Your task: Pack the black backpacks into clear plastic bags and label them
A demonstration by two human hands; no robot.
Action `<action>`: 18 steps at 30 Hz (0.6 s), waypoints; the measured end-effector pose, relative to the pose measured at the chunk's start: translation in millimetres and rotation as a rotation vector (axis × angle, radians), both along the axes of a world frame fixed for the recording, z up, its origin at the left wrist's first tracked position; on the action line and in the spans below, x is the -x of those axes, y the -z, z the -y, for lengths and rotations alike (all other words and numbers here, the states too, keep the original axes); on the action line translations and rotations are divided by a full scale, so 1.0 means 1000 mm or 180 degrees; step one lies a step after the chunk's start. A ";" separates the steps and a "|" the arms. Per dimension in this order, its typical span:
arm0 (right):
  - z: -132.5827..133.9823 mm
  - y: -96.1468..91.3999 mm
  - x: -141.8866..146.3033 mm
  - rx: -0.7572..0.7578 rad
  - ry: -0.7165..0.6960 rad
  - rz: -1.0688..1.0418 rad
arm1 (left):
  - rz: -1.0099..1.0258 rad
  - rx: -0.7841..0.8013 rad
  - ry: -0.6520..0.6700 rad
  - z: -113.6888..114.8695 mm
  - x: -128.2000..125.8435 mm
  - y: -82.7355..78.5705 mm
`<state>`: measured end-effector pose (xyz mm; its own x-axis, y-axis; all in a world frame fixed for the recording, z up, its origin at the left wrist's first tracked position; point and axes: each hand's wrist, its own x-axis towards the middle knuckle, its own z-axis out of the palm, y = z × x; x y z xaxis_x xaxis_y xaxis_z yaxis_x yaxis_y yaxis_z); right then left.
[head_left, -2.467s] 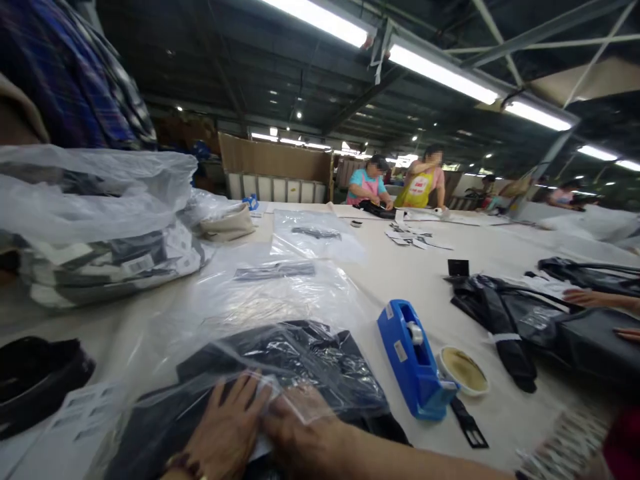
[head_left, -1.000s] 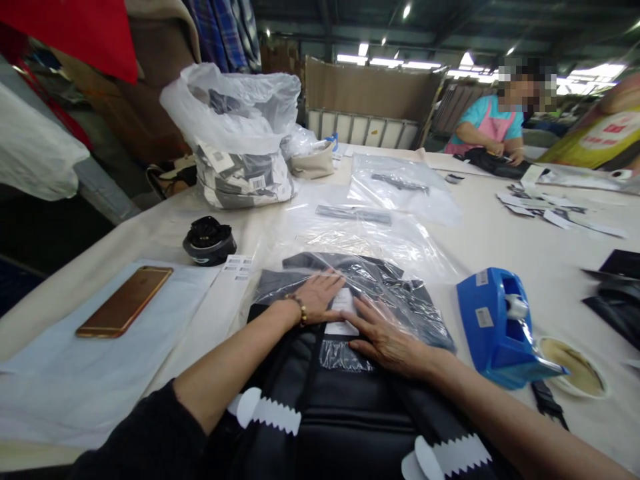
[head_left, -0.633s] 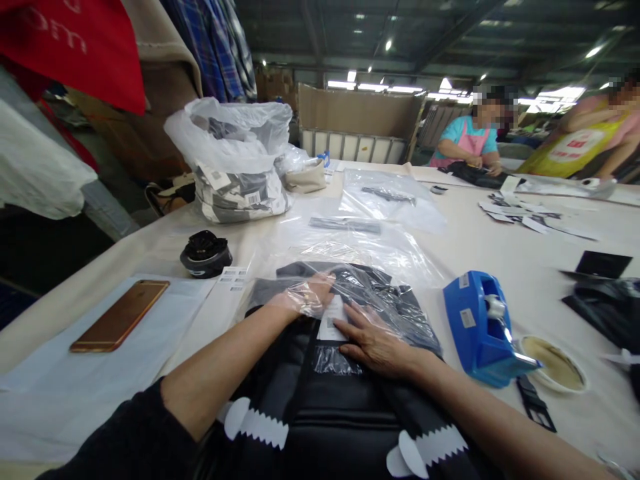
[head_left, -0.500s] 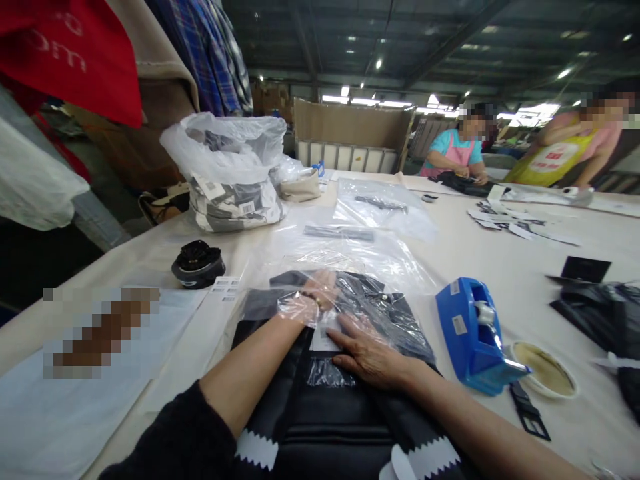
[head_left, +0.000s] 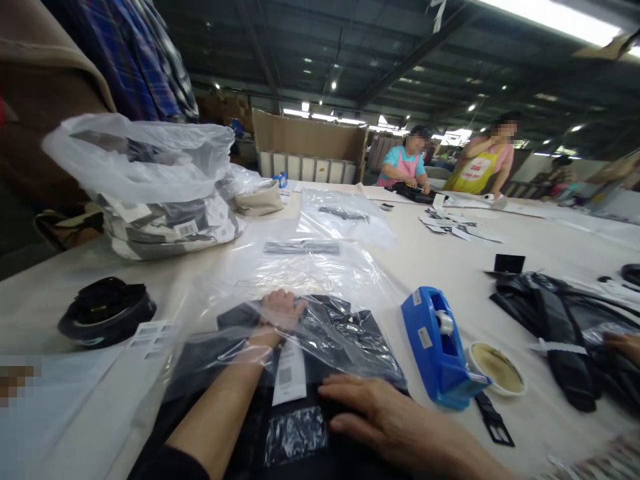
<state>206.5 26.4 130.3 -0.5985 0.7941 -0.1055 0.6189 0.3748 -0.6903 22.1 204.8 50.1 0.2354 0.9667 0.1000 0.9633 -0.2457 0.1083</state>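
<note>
A black folded item (head_left: 345,337) lies in front of me, partly inside a clear plastic bag (head_left: 310,280). My left hand (head_left: 280,310) is inside the bag, under the plastic, its fingers curled on the far end of the black item. My right hand (head_left: 380,413) lies flat on the near part of the black item, outside the bag, fingers stretched out. A white paper tag (head_left: 289,373) with a barcode hangs on the item between my two hands.
A blue tape dispenser (head_left: 437,347) and a small round dish (head_left: 495,368) stand to the right. A black round object (head_left: 105,310) and barcode labels (head_left: 153,333) lie left. A full plastic bag (head_left: 150,187) stands far left. Black items (head_left: 555,313) lie right, another person's hand (head_left: 623,343) on them. Two people work at the table's far end.
My left hand has slid deeper into the bag along the black item. My right hand has drawn back toward me. The view has swung up and to the right.
</note>
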 end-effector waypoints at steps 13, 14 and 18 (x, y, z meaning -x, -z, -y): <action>0.015 0.116 -0.073 -0.0518 0.2937 -0.0597 | 0.0045 0.0430 -0.0097 -0.007 0.005 -0.012; 0.012 0.115 -0.073 -0.0522 0.2922 -0.0745 | 0.0045 0.0449 -0.0144 -0.006 0.004 -0.016; 0.018 0.109 -0.080 -0.0468 0.2955 -0.1030 | 0.0081 0.0362 -0.0278 -0.004 0.006 -0.032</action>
